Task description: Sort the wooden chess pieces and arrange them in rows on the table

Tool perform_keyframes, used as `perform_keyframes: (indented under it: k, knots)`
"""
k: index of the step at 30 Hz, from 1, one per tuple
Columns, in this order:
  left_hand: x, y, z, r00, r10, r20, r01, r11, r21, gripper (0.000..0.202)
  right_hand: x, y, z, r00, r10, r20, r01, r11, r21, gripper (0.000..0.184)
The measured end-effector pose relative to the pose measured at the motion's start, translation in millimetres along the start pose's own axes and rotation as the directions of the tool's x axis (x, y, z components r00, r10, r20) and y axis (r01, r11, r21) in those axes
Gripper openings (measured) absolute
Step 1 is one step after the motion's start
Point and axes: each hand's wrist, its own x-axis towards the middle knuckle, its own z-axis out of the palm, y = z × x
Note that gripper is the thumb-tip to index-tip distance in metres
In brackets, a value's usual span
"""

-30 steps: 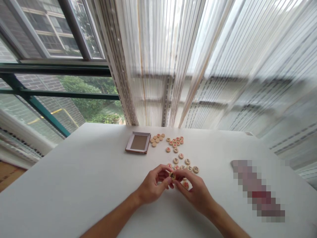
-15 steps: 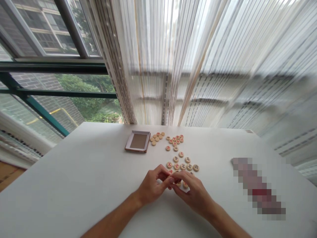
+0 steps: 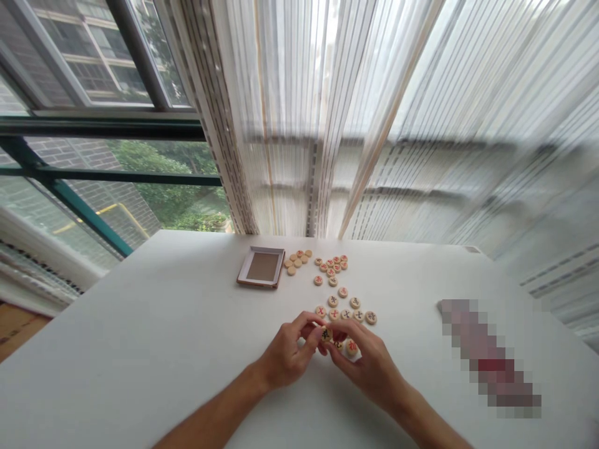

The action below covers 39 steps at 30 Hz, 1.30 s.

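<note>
A round wooden Chinese chess piece (image 3: 326, 335) is held up between my hands, its face with a black character turned toward me. My left hand (image 3: 287, 352) pinches it from the left with thumb and fingers. On the other side, the curled fingers and thumb of my right hand (image 3: 367, 355) close about its right edge. Just beyond my fingers lies a row of pieces, among them a red-marked piece (image 3: 321, 310) and a black-marked piece (image 3: 346, 314). Another red-marked piece (image 3: 352, 347) shows by my right hand. My fingers partly hide some pieces beneath them.
An open shallow box (image 3: 261, 267) stands toward the back of the white table (image 3: 140, 349). Beside it lie mostly blank-side-up pieces (image 3: 298, 264) and a cluster of red-marked pieces (image 3: 336, 267). A blurred-out long object (image 3: 491, 362) lies at right. Curtains (image 3: 290, 125) hang behind.
The chess piece between my fingers has been tilted so that its black-marked face now shows. My hands have otherwise stayed in nearly the same place.
</note>
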Motion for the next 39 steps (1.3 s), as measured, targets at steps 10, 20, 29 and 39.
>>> perform_keyframes:
  k: [10, 20, 29, 39]
  knots:
    - [-0.5, 2.1, -0.9, 1.0, 0.0, 0.003, 0.0, 0.998, -0.059, 0.02, 0.6, -1.8, 1.6, 1.0, -0.01, -0.026, 0.011, 1.0, 0.015, 0.026]
    - [-3.0, 4.7, -2.5, 0.984, 0.176, 0.008, -0.173, 0.961, 0.214, 0.029, -0.6, -3.4, 1.6, 0.998, 0.059, -0.036, -0.057, 0.997, 0.052, 0.021]
    - [-4.8, 3.8, -2.3, 0.946, 0.316, 0.072, -0.317, 0.857, 0.407, 0.031, -1.7, -6.2, 0.1, 0.98, 0.194, -0.034, -0.19, 0.977, 0.101, 0.011]
    - [-2.6, 1.7, 3.5, 0.997, 0.078, -0.015, -0.077, 0.995, 0.059, 0.025, -3.2, -1.7, 0.0, 0.987, 0.154, -0.049, -0.15, 0.985, 0.081, 0.017]
